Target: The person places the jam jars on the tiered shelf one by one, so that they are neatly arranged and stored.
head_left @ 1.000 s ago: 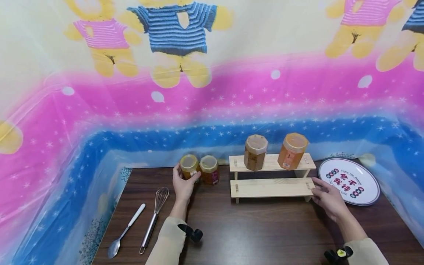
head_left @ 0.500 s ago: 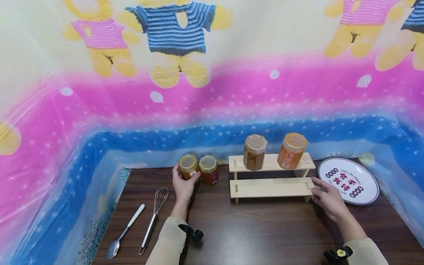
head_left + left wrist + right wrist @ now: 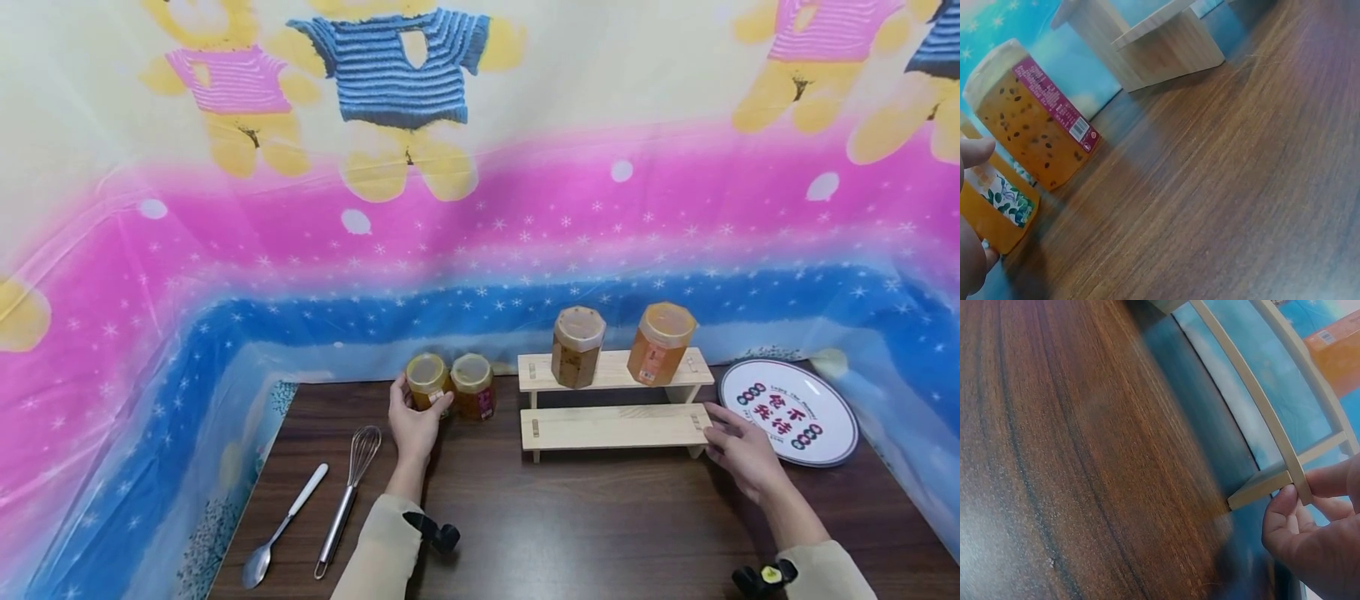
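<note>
My left hand (image 3: 414,427) grips a jar of yellow-orange preserve (image 3: 426,381), thumb across its front and fingers round its far left side. Right beside that jar stands a second one (image 3: 473,387) with a purple-red label; dark seeds show through its side in the left wrist view. At the right end of a two-step wooden rack (image 3: 611,427), my right hand (image 3: 742,450) pinches the lower shelf's end. In the right wrist view the thumb (image 3: 1282,503) is under the board and a finger lies over it. Both jars stand upright on the table.
Two more jars, one brown (image 3: 578,348) and one orange (image 3: 662,344), stand on the rack's upper step. A white plate (image 3: 832,400) with red lettering lies at the right. A whisk (image 3: 352,492) and a spoon (image 3: 279,532) lie at the left. A printed cloth (image 3: 450,250) hangs behind the table.
</note>
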The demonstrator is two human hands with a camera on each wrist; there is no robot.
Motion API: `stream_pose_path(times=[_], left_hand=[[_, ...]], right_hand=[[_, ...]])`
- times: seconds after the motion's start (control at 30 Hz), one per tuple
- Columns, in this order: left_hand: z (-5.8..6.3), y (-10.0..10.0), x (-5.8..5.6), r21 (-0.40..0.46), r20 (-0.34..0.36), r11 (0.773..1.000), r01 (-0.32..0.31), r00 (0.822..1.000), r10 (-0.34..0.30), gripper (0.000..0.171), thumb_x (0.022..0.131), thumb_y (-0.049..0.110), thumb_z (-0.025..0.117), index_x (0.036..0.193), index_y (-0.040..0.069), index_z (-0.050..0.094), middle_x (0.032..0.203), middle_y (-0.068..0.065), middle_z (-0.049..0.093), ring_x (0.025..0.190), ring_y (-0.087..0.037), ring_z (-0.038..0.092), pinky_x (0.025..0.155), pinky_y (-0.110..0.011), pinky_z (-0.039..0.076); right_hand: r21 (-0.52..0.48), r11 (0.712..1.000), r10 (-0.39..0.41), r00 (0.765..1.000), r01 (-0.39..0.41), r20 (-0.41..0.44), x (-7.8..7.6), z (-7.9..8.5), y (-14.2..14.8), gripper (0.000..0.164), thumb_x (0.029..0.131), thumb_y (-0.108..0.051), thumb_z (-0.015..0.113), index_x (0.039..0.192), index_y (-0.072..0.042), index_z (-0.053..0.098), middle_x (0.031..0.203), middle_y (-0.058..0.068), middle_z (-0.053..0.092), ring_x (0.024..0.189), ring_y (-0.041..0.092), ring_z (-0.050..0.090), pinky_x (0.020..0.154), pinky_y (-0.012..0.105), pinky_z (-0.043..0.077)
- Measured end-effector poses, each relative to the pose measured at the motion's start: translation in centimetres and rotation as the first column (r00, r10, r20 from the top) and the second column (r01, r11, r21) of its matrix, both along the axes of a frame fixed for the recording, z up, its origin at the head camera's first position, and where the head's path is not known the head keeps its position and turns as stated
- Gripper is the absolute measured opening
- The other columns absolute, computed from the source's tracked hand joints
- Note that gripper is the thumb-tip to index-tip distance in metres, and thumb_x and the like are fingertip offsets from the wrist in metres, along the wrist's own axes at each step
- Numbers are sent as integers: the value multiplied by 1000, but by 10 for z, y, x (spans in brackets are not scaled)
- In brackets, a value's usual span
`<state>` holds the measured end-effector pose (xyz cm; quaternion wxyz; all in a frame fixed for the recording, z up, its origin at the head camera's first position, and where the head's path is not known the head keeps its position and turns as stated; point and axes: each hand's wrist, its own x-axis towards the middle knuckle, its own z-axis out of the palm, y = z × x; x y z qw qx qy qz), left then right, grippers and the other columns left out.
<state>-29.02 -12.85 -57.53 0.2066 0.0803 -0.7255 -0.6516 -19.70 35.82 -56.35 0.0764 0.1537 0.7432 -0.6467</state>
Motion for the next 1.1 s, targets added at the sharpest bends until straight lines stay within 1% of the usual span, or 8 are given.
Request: stream_pose_path(times=[0.17,0.3,0.37,0.5,0.6,0.87,0.97,1.1], left_hand=[[2,-4,2,-1,-21,1000,-3,1000,3,79,80,6,91,149,11,51,141,-15,57,133,-34,53,107,-52,45],[3,-6,3,-7,-24,1000,-9,1000,9,78,81,6,90,149,11,50,141,-15,57,133,-35,53,107,-53,45],[5,-8,4,-13,-22,1000,-7,1000,6,79,81,7,90,149,12,50,141,-14,57,132,-34,54,107,-53,46],[13,-13,6,-37,-4,999,5,1000,-5,81,81,13,91,151,14,50,143,-11,57,133,-31,53,108,-50,46],[20,-14,9,-57,7,998,6,1000,-6,83,81,15,92,152,15,49,145,-10,57,135,-30,53,108,-49,46],[46,-15,18,-83,-39,997,1,999,-5,82,78,14,94,149,12,52,142,-10,60,130,-28,57,107,-44,47],[56,-16,22,-83,-50,996,14,999,-18,82,77,14,95,148,13,54,140,-8,60,128,-26,58,107,-44,47],[68,-18,28,-87,-82,995,40,996,-47,82,76,16,96,147,16,54,139,-6,61,128,-25,58,107,-46,47]], right_hand=[[-5,1000,-4,1000,4,-6,0,0,-1,61,111,-12,44,166,-5,18,153,26,33,104,2,56,90,26,55],[0,1000,-8,1000,8,1,0,-1,-1,61,111,-13,44,166,-5,18,153,26,33,103,3,57,89,26,55],[0,1000,-9,1000,9,4,0,-1,0,61,111,-13,44,166,-6,18,153,26,33,103,3,57,89,26,55],[-3,1000,-7,1000,7,1,1,-2,1,62,111,-13,45,166,-5,19,152,27,33,102,2,57,89,26,55],[-1,1000,-6,1000,6,-2,0,-2,1,62,111,-13,45,166,-5,19,152,27,34,102,2,57,88,26,55],[5,1000,-3,1000,3,-6,-1,-4,1,62,111,-15,45,166,-5,18,154,28,33,102,1,57,88,25,55],[4,1000,1,1000,-1,-11,-1,-5,2,62,111,-15,45,166,-5,18,153,27,33,102,1,57,88,26,55],[0,1000,8,1000,-8,-10,-1,-6,3,62,111,-15,45,166,-5,18,152,27,33,102,2,57,87,26,56]])
